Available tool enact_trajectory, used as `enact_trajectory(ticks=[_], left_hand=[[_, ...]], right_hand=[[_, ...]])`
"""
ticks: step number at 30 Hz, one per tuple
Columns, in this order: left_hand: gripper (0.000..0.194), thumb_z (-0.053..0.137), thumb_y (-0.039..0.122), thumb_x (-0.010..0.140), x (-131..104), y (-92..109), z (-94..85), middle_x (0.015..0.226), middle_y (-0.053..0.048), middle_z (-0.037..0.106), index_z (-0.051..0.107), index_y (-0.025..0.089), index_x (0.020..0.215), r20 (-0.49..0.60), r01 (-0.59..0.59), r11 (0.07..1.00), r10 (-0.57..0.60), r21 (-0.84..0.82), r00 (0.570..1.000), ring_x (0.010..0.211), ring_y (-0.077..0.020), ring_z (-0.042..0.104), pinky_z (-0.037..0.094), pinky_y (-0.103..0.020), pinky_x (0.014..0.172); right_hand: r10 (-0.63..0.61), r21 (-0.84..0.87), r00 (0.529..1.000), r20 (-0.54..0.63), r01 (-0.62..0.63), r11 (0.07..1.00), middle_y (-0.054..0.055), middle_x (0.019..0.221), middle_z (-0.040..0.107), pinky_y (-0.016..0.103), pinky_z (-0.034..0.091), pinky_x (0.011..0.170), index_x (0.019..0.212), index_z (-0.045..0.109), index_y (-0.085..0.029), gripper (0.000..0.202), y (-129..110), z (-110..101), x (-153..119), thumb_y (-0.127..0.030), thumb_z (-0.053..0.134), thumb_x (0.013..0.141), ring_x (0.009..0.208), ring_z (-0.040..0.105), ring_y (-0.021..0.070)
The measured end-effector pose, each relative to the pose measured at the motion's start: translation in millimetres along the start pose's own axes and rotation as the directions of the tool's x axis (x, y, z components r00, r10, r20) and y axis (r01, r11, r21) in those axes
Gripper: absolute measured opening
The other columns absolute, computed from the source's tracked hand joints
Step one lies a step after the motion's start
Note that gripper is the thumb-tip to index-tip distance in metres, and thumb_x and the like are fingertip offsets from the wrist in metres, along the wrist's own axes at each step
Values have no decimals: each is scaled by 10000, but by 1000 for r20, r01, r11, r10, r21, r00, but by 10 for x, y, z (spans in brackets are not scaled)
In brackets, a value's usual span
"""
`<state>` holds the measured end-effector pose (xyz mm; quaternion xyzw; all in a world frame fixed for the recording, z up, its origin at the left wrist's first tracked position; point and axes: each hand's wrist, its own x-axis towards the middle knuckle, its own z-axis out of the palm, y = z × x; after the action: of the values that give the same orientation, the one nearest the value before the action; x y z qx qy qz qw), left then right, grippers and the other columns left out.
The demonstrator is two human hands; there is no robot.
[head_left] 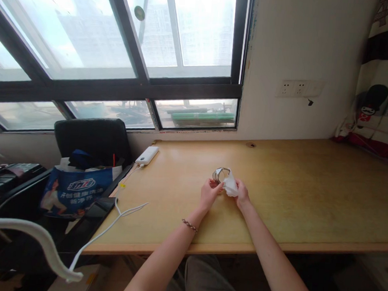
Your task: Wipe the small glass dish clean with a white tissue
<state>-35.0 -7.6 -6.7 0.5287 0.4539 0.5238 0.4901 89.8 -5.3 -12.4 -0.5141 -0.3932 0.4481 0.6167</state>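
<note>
Above the wooden table, my left hand (210,195) is closed on the lower left side of a small round thing (216,174) with shiny, dark, ring-like edges. It is too small in view for me to tell its kind. My right hand (242,194) pinches a crumpled white tissue or thin cloth (231,185). The white piece lies against the right side of the round thing and partly covers it. Both hands are close together, and some fingertips are hidden behind what they hold.
The wooden table (305,196) runs along the wall under a window. At its left lie a white power bank (147,155) and a white cable (130,211). A black chair (93,136) holds a blue printed bag (78,189). A curtain (385,94) hangs at right.
</note>
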Motion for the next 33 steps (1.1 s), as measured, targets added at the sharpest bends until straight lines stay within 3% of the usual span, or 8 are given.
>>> enact_trajectory(ticks=[3,7,11,15,18,21,25,33], left_hand=[[325,615,412,628,-2,26,-13,713,-43,621,480,145,754,-32,-48,998,50,51,998,644,-148,611,502,-265,579],[318,613,396,634,-24,70,-19,734,-46,613,487,145,784,-42,-111,985,118,134,992,683,-148,600,490,-263,613],[302,606,371,649,-84,112,15,759,-53,611,489,149,818,40,-183,969,179,164,983,692,-145,596,482,-260,623],[284,619,362,631,-148,123,61,711,-36,608,499,154,783,113,-227,944,205,241,972,633,-130,580,470,-241,579],[289,626,372,617,-168,125,70,666,-23,598,500,151,753,139,-247,923,215,295,967,587,-121,563,453,-224,537],[283,608,378,636,-165,145,60,672,-28,595,505,146,763,154,-258,917,220,303,963,586,-120,559,441,-216,529],[267,570,377,672,-153,200,28,689,-30,587,511,144,789,95,-261,919,244,296,965,608,-122,551,430,-218,547],[269,528,378,710,-153,228,8,658,-1,568,518,155,860,76,-267,927,256,262,964,579,-103,528,402,-190,525]], right_hand=[[91,184,988,124,-113,976,38,669,628,233,420,472,755,585,-142,270,-30,30,-36,-349,437,665,546,544,144],[136,235,953,269,-202,951,38,675,629,235,432,503,755,588,-142,207,-44,66,-80,-285,532,616,557,546,137],[185,213,952,244,-239,947,30,637,620,230,408,461,754,587,-141,221,3,57,-79,-298,569,600,504,525,125],[159,-135,987,5,-157,978,35,540,593,247,386,461,674,590,-135,232,55,-8,-34,-358,554,620,503,533,158],[-70,-528,987,-145,-18,849,83,537,594,269,375,522,561,579,-155,311,43,-45,-31,-413,470,697,571,556,197],[-244,-702,959,-145,74,708,120,613,614,270,361,568,591,583,-172,370,-1,-53,-77,-411,365,769,620,560,200],[-319,-767,945,-69,153,623,105,655,613,262,346,571,708,579,-165,323,-54,-37,-145,-342,323,794,608,546,184],[-176,-549,984,17,156,821,26,743,633,230,375,588,821,584,-176,252,-59,-14,-90,-355,516,657,664,543,157]])
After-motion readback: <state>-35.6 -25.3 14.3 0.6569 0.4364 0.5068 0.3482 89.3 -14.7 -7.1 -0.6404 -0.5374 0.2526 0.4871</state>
